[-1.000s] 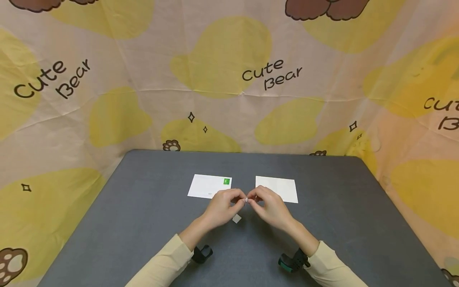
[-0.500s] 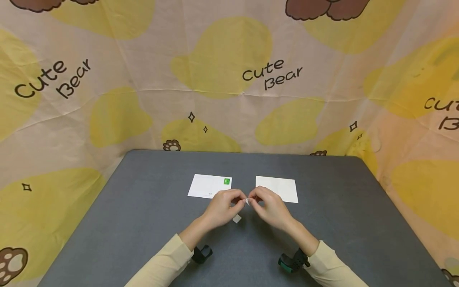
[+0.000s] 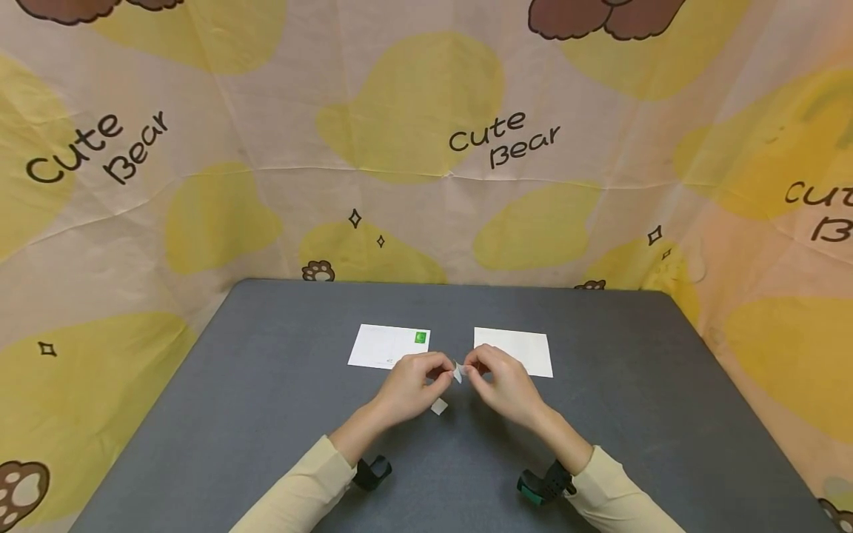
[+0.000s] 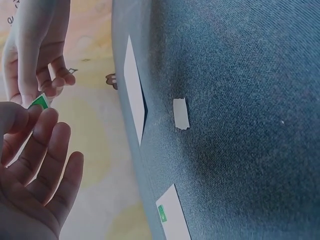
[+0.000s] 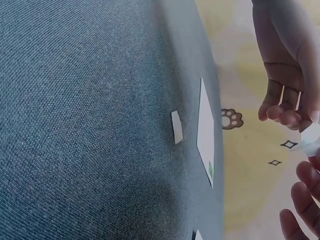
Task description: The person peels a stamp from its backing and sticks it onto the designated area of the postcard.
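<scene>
In the head view my left hand (image 3: 413, 385) and right hand (image 3: 506, 385) meet over the table, thumb and fingertips pinching opposite sides of a small white-backed stamp (image 3: 457, 374). A green printed corner of the stamp (image 4: 40, 101) shows between the fingertips in the left wrist view. Its pale backing paper parts from it on the right hand's side, partly hidden by the fingers. Below the hands lies a small off-white paper square (image 3: 439, 406). Behind the left hand is a white envelope (image 3: 386, 345) with a green stamp at its upper right corner.
A second white envelope or card (image 3: 526, 351), its face plain, lies behind the right hand and is partly covered by it. The grey table (image 3: 293, 311) ends at a patterned yellow cloth backdrop (image 3: 413, 104).
The fingertips have drawn slightly apart, with the right hand shifting a little to the right. More of the stamp and its curling backing now shows between them. The envelopes and paper square stay put.
</scene>
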The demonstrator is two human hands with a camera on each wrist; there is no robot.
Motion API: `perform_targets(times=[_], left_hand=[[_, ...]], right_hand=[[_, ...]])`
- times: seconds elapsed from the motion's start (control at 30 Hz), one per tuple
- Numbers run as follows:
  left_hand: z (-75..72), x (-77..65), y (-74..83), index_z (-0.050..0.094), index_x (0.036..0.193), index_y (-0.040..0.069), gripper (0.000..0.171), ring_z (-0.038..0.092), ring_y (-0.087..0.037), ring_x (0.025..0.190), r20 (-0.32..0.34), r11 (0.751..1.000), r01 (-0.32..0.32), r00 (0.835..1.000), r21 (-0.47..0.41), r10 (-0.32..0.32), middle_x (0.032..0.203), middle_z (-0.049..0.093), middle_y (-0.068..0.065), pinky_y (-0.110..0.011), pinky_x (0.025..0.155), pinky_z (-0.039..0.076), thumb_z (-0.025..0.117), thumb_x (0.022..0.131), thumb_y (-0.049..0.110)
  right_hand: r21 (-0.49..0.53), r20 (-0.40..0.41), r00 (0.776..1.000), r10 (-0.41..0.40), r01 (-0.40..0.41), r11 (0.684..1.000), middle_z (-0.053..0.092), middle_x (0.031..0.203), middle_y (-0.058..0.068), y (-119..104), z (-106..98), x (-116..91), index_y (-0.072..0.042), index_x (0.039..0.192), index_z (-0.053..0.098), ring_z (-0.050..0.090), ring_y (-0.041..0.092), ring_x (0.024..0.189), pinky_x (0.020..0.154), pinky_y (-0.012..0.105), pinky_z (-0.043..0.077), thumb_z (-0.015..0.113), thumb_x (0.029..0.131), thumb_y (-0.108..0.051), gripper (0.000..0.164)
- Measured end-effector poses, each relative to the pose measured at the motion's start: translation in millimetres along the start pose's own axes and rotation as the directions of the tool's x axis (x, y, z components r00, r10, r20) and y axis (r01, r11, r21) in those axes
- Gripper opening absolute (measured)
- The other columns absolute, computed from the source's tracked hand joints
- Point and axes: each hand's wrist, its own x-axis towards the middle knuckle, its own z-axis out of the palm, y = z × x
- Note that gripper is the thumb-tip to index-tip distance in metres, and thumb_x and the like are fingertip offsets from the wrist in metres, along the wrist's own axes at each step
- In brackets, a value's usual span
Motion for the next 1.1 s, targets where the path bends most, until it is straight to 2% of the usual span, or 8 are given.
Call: perform_targets(times=[0.5, 0.73, 1.0, 1.1], left_hand=[[-2.4, -2.6, -2.9, 0.066, 0.080, 0.010, 0.010, 0.058, -0.003, 0.069, -0.010, 0.999, 0.027, 1.000, 0.024, -0.026, 0.075, 0.063, 0.007, -0.030, 0.066, 0.053, 0.058, 0.084, 0.007], [-4.6, -4.0, -4.5, 0.067, 0.080, 0.010, 0.010, 0.059, -0.002, 0.069, -0.016, 0.998, 0.033, 0.999, 0.046, -0.032, 0.075, 0.063, 0.008, -0.022, 0.065, 0.050, 0.058, 0.084, 0.008], [-6.8, -5.3, -7.8, 0.066, 0.078, 0.013, 0.011, 0.059, -0.002, 0.069, -0.028, 0.998, 0.047, 0.999, 0.041, -0.046, 0.075, 0.063, 0.009, -0.030, 0.063, 0.052, 0.058, 0.083, 0.007], [-7.4, -5.3, -8.4, 0.066, 0.078, 0.015, 0.012, 0.059, -0.002, 0.069, -0.028, 0.998, 0.048, 0.998, 0.046, -0.047, 0.075, 0.063, 0.009, -0.027, 0.064, 0.052, 0.058, 0.083, 0.007]], right_hand=[[-0.033, -0.035, 0.998, 0.048, -0.049, 0.998, 0.055, 0.075, -0.009, 6.1, -2.7, -0.3, -0.015, 0.081, 0.059, 0.052, 0.002, 0.068, 0.062, 0.022, 0.048, 0.066, 0.079, -0.005, 0.013], [-0.033, -0.045, 0.996, 0.072, -0.074, 0.997, 0.055, 0.073, -0.008, 10.5, -4.8, -0.4, -0.015, 0.080, 0.060, 0.052, 0.004, 0.066, 0.061, 0.023, 0.049, 0.065, 0.080, -0.004, 0.011], [-0.041, -0.051, 0.993, 0.110, -0.112, 0.993, 0.053, 0.071, -0.009, 12.6, -7.2, -1.5, -0.015, 0.078, 0.059, 0.052, 0.006, 0.064, 0.059, 0.022, 0.046, 0.065, 0.080, -0.005, 0.013], [-0.048, -0.026, 0.992, 0.124, -0.125, 0.991, 0.051, 0.070, -0.009, 13.8, -7.5, -3.3, -0.015, 0.078, 0.059, 0.052, 0.010, 0.063, 0.058, 0.021, 0.043, 0.065, 0.080, -0.006, 0.012]])
